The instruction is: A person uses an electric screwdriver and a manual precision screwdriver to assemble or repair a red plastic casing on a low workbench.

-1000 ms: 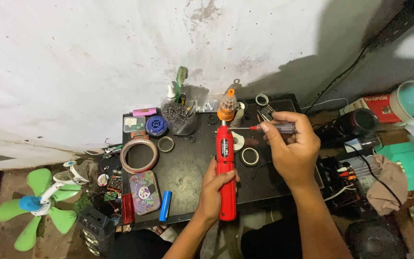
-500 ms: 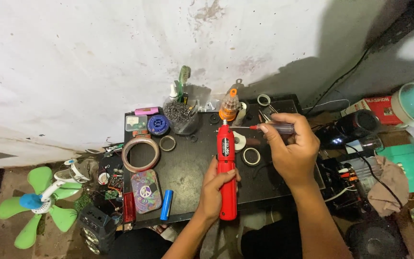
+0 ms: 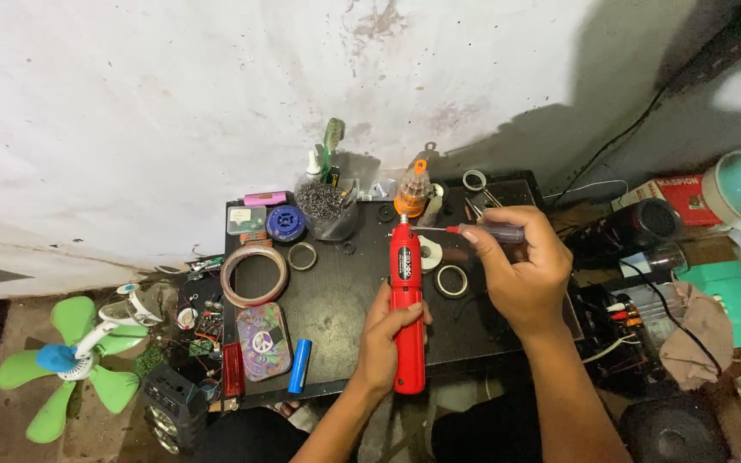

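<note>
Cluttered black table (image 3: 336,300) against stained white wall (image 3: 173,103), left hand (image 3: 388,334) gripping red rotary tool (image 3: 406,300), right hand (image 3: 521,270) holding screwdriver (image 3: 482,231)

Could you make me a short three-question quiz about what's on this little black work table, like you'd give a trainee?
1. True or false: the left hand grips the red power tool.
2. What does the right hand hold? A) a small screwdriver B) a hammer C) a paintbrush
3. What colour is the cylindrical battery lying near the front edge of the table?

Key
1. True; the hand wraps around the tool's lower body.
2. A; the small screwdriver has its tip pointing towards the tool's upper end.
3. Blue.
</note>
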